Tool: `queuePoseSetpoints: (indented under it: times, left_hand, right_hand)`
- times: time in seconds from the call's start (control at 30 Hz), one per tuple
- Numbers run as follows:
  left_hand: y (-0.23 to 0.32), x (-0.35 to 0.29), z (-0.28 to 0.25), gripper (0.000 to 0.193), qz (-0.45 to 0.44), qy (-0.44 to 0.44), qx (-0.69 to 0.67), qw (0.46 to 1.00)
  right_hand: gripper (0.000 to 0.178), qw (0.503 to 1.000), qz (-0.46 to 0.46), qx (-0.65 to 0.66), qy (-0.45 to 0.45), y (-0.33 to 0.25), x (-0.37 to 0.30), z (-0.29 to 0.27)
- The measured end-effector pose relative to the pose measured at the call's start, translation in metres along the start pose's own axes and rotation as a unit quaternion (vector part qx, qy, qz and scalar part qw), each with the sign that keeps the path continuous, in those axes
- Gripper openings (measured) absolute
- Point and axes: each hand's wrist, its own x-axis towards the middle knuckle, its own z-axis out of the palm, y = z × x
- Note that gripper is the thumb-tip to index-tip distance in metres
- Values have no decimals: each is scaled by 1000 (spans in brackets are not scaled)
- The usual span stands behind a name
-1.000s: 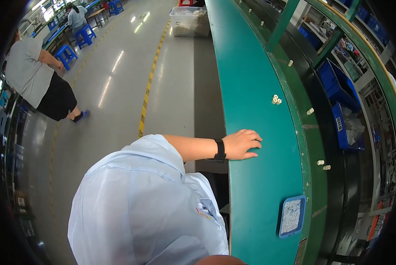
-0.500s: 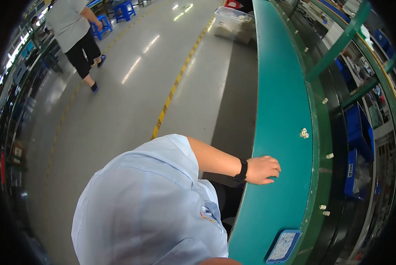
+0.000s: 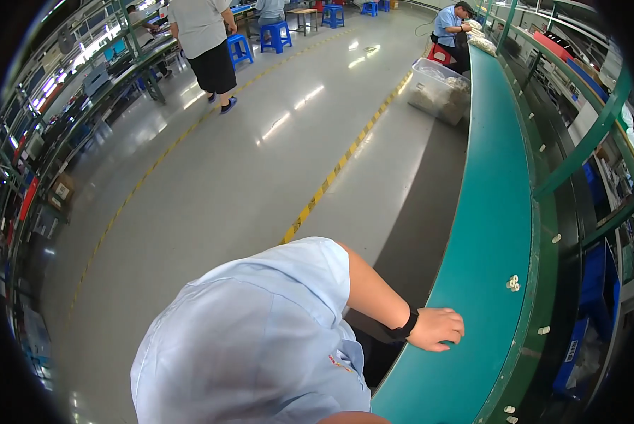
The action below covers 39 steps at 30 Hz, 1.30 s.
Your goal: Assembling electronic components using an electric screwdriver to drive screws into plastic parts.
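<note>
My left hand (image 3: 437, 328) lies palm down on the green tabletop (image 3: 472, 268), near its front edge. Its fingers are loosely bent and the thumb is apart; I see nothing held in it. A black band (image 3: 404, 325) circles the wrist. To the right of this hand and farther up the tabletop stands a small cluster of cream-coloured cylindrical pieces (image 3: 513, 283). Another such piece (image 3: 543, 330) sits on the line's edge to the right. My light blue sleeve and shirt (image 3: 239, 339) fill the lower middle. My right hand is out of view.
A clear plastic bin (image 3: 439, 90) stands on the floor beside the far table end, near a seated person (image 3: 449, 35). Blue bins (image 3: 599, 283) and green shelf posts (image 3: 585, 141) line the right. Another person (image 3: 207, 49) stands in the far-left aisle near blue stools (image 3: 276, 37).
My view has swung up and left, showing more of the far aisle and the seated person. The blue tray has left the picture. My left hand stays on the tabletop.
</note>
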Motion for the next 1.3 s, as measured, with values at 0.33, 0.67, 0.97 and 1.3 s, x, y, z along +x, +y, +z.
queuePoseSetpoints:
  times: [0.33, 0.67, 0.97, 1.3]
  left_hand:
    - [3, -6, -2, 19, -1, -15, -12, 1000]
    - [-13, 12, -20, 28, 15, -72, 37, 997]
    - [-14, 4, -9, 26, 72, -95, 84, 989]
    - [-20, 6, -10, 29, 51, -101, 93, 989]
  right_hand:
    - [38, 994, 29, 82, -63, 23, 65, 19]
    - [33, 725, 573, 30, 382, -244, 41, 212]
    - [53, 495, 759, -34, 422, -277, 68, 250]
    - [45, 391, 788, -80, 468, -261, 62, 288]
